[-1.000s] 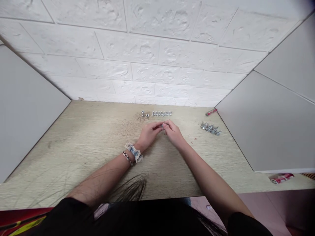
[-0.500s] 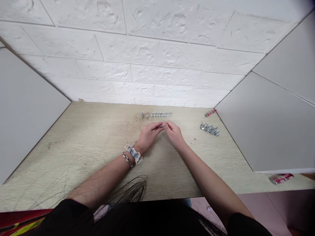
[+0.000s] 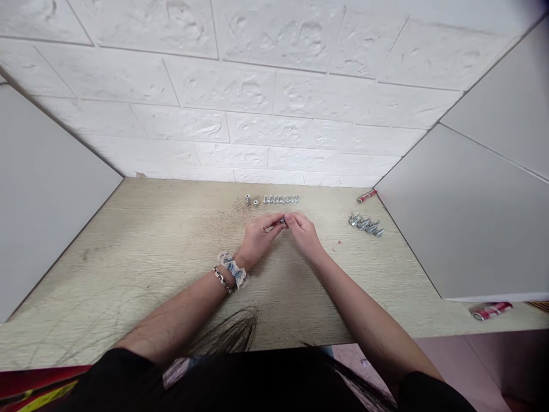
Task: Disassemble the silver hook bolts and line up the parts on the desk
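Note:
My left hand (image 3: 258,236) and my right hand (image 3: 303,233) meet above the middle of the table, fingertips touching. Between them a small metal fastener (image 3: 282,220) is pinched by both thumbs and forefingers. Mostly covered by the fingers, it does not show whether it is a nut, a bolt or both. Just beyond the hands lies a neat row of small silver bolts (image 3: 281,199). To its left stand a short stack of nuts (image 3: 247,199) and a single low nut (image 3: 256,203).
Several larger bolts with wide heads (image 3: 366,225) lie grouped on the right. A red battery-like cylinder (image 3: 366,196) is in the back right corner, another red cylinder (image 3: 492,311) near the front right edge. A white brick-pattern wall (image 3: 249,134) and grey side panels (image 3: 480,212) bound the table (image 3: 150,246).
Both hands stay in nearly the same spot. The fingers and the small fastener between them have shifted very slightly to the right.

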Available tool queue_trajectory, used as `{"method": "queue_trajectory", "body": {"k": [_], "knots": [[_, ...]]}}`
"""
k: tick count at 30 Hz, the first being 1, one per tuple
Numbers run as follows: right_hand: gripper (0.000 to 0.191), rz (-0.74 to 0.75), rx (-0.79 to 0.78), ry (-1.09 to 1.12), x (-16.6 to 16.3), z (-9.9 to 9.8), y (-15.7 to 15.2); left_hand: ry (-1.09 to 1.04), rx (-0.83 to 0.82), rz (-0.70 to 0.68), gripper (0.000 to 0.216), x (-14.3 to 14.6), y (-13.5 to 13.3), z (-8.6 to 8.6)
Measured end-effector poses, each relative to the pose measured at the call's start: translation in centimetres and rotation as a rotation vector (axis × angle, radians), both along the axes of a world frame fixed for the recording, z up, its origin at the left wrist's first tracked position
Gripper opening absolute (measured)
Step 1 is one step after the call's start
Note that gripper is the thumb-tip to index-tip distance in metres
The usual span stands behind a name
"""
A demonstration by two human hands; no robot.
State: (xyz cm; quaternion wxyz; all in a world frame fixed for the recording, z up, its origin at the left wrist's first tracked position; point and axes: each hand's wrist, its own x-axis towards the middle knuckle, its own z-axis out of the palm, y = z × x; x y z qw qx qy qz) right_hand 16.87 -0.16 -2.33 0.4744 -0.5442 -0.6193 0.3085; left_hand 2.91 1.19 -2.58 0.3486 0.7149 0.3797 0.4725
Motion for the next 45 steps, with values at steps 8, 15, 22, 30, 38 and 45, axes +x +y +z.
{"method": "queue_trajectory", "body": {"k": [8, 15, 22, 30, 38, 45], "knots": [[0.038, -0.007, -0.03, 0.16, 0.14, -0.16, -0.06, -0.043, -0.104, 0.023, 0.027, -0.04, 0.34, -0.12], [0.028, -0.043, -0.032, 0.042, 0.03, -0.19, 0.03, -0.015, -0.043, -0.008, 0.024, -0.02, 0.3, -0.17], [0.016, -0.007, 0.01, 0.053, -0.11, -0.19, 0.0, 0.01, -0.033, -0.018, 0.025, 0.02, 0.21, -0.21], [0.019, -0.115, -0.002, 0.17, 0.32, -0.14, 0.04, 0.029, 0.058, 0.005, 0.024, 0.01, 0.34, -0.38], [0.036, -0.008, -0.009, 0.004, -0.03, -0.37, 0.16, 0.035, 0.155, -0.016, 0.022, 0.1, 0.5, -0.59], [0.046, -0.093, -0.007, 0.278, 0.12, -0.31, -0.1, 0.019, 0.116, 0.037, 0.023, -0.07, 0.72, -0.74]]}}
